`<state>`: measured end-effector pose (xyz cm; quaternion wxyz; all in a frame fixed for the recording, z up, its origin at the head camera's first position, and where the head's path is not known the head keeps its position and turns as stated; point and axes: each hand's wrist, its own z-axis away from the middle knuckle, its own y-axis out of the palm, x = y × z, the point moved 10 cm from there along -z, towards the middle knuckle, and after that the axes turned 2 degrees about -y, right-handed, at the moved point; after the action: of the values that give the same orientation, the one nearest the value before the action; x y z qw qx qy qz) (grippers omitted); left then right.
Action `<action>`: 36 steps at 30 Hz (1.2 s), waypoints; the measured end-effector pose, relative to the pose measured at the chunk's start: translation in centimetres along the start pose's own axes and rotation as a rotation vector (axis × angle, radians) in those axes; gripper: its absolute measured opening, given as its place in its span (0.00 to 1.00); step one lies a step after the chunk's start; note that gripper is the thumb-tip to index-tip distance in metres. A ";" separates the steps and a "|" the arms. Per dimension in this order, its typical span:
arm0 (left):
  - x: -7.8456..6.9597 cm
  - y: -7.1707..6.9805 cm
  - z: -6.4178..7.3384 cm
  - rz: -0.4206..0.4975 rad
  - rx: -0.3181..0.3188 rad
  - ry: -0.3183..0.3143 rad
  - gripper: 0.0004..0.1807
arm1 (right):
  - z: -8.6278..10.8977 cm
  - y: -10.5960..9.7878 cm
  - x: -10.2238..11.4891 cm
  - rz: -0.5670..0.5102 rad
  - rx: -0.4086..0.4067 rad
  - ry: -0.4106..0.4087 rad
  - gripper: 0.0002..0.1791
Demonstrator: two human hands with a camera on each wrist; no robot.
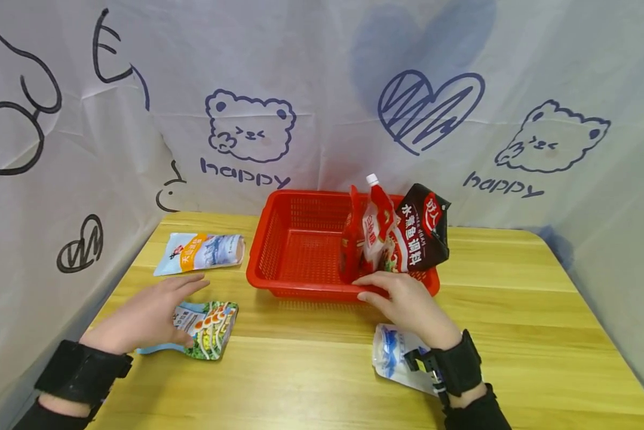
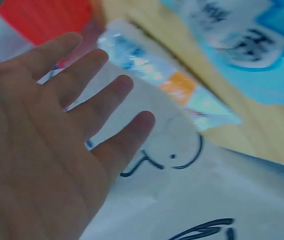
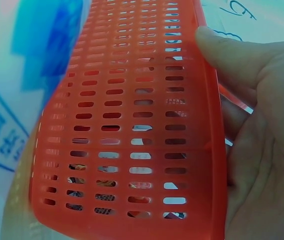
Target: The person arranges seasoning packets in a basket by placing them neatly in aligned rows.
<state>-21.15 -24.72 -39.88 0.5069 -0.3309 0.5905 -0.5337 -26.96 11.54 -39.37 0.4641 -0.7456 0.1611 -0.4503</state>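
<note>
Pinching the basket [image 1: 300,289] by its front rim, R hand [image 1: 410,301] has thumb on the outer side & fingers over the lip. L hand [image 1: 152,313] hovers w/ fingers wide, nothing held, over the green pouch [image 1: 214,337], which lies flat on the table [image 1: 300,382] left of & nearer than the basket; can't tell if the thumb touches it. Orange pouch [image 1: 204,252] is just beyond; white pouch [image 1: 393,353] lies partly under R wrist. Basket's right half has a red pack [image 1: 350,245], a spouted pouch [image 1: 377,230] & a black pack [image 1: 425,227] leaning w/ its top above the rim. Green pouch looks soft, prob. fairly light, slick film, so it may sag or slide; contents hidden, wt. unsure. Best hold: across the mid body, thumb on near edge, fingers on far edge; a seal corner alone might slip. Basket is thin, stiffish plastic, prob. light, could skid or tip if pulled, so a light rim grip suits.
</note>
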 end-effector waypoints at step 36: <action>2.9 5.1 -0.3 0.129 0.043 -0.112 0.44 | 0.0 0.4 -0.5 0.001 -0.012 0.019 0.16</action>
<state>-21.43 -26.23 -45.56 0.5797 -0.3103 0.5697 -0.4931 -27.19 11.64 -39.92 0.4581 -0.7441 0.1685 -0.4561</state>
